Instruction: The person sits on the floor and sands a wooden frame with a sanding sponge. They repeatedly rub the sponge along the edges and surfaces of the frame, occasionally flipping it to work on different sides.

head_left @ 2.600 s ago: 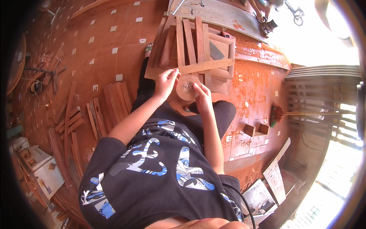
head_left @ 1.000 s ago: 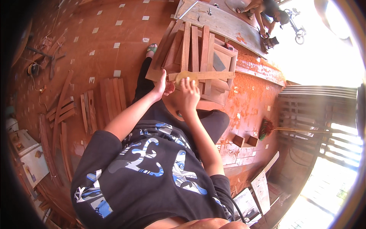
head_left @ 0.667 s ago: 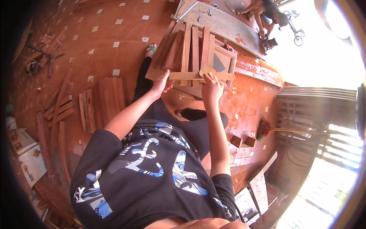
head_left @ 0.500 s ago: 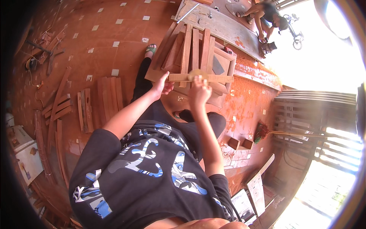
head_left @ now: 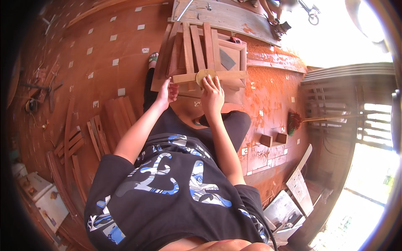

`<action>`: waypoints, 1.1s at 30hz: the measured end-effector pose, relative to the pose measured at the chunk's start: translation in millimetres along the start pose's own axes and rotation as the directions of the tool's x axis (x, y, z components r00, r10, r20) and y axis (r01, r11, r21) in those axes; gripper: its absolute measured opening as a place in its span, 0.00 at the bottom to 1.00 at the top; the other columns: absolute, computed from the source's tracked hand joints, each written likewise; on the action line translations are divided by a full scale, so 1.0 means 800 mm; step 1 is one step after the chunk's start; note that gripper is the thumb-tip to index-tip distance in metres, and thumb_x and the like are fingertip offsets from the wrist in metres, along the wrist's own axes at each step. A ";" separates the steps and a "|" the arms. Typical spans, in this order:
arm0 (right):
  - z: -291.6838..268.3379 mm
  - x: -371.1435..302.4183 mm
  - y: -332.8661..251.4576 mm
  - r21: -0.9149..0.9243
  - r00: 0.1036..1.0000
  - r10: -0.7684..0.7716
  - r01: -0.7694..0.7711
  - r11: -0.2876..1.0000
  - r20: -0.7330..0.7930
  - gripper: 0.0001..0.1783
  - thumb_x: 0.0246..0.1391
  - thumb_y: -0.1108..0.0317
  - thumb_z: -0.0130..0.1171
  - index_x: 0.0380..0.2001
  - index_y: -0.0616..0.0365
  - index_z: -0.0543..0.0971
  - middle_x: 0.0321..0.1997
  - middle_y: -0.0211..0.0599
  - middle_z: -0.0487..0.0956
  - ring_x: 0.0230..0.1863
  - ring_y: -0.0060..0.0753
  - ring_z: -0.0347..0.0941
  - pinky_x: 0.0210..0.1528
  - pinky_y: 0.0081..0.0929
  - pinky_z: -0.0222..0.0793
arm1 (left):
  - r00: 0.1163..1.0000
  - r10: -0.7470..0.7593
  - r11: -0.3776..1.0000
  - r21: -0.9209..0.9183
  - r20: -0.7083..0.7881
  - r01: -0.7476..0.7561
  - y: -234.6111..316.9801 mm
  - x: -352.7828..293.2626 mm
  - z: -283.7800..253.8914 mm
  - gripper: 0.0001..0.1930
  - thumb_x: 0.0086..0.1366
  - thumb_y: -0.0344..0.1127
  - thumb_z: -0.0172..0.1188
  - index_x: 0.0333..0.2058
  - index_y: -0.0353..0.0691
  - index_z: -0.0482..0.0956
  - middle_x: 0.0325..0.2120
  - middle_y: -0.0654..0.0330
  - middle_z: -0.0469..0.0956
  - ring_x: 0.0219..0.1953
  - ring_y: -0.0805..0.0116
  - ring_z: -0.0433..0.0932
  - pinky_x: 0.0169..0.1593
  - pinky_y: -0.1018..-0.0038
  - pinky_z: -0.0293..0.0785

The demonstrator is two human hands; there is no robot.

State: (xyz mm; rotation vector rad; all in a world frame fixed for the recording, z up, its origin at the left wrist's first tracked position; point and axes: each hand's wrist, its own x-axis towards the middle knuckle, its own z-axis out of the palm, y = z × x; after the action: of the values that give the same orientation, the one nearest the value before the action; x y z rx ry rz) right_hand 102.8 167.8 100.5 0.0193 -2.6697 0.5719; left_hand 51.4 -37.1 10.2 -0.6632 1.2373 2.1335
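Observation:
A narrow light-brown wooden strip (head_left: 232,75) lies crosswise over a stack of wooden pieces in front of me. At its left end, my left hand (head_left: 168,93) grips it with the thumb up and the fingers curled beneath. A round tan disc (head_left: 202,75), apparently a sanding disc, rests on the middle of the strip. My right hand (head_left: 212,99) holds the disc against the wood, its fingers stretched and slightly parted on top; the thumb is hard to make out. Beyond the strip, several reddish boards (head_left: 197,46) lie lengthwise on the stack.
A dark flat piece (head_left: 227,59) and a red tool (head_left: 235,40) lie on the stack's right. Behind stands a long plank (head_left: 226,23); another person's hand (head_left: 273,20) is beyond it. Loose boards (head_left: 115,117) cover the left floor. A broom (head_left: 295,120) lies right.
My view has shifted, so the stack and strip sit higher and further left. My right hand's fingers, curled before, are now stretched over the disc. The left hand keeps its grip.

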 end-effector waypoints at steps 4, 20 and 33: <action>0.012 -0.008 -0.010 -0.006 0.999 -0.042 0.042 0.999 -0.022 0.21 0.54 0.76 0.58 0.52 0.56 0.84 0.61 0.40 0.82 0.66 0.59 0.72 0.64 0.49 0.71 | 0.997 0.015 0.999 0.051 0.070 -0.019 -0.001 -0.011 0.005 0.36 0.67 0.76 0.51 0.34 0.44 0.79 0.23 0.64 0.78 0.24 0.72 0.75 0.29 0.74 0.70; -0.015 -0.010 0.076 0.242 0.884 0.314 -0.240 0.940 -0.345 0.25 0.61 0.75 0.58 0.62 0.55 0.78 0.69 0.44 0.76 0.74 0.57 0.63 0.77 0.58 0.48 | 0.874 0.455 0.854 0.193 0.172 -0.483 0.018 -0.036 0.027 0.21 0.71 0.42 0.67 0.59 0.43 0.76 0.41 0.66 0.83 0.36 0.77 0.82 0.38 0.80 0.75; 0.019 -0.015 0.013 0.028 0.990 -0.120 0.118 0.993 0.080 0.26 0.59 0.68 0.58 0.61 0.41 0.81 0.73 0.41 0.71 0.77 0.51 0.60 0.78 0.68 0.41 | 0.904 0.413 0.909 0.020 0.111 -0.417 0.008 -0.019 0.022 0.14 0.75 0.43 0.61 0.53 0.41 0.80 0.44 0.63 0.80 0.40 0.73 0.81 0.45 0.72 0.81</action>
State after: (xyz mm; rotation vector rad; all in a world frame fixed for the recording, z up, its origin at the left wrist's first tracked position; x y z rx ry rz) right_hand 107.2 170.7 78.8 0.2113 -2.7182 0.5752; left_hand 55.1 -27.7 32.0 -0.2759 1.4645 2.4368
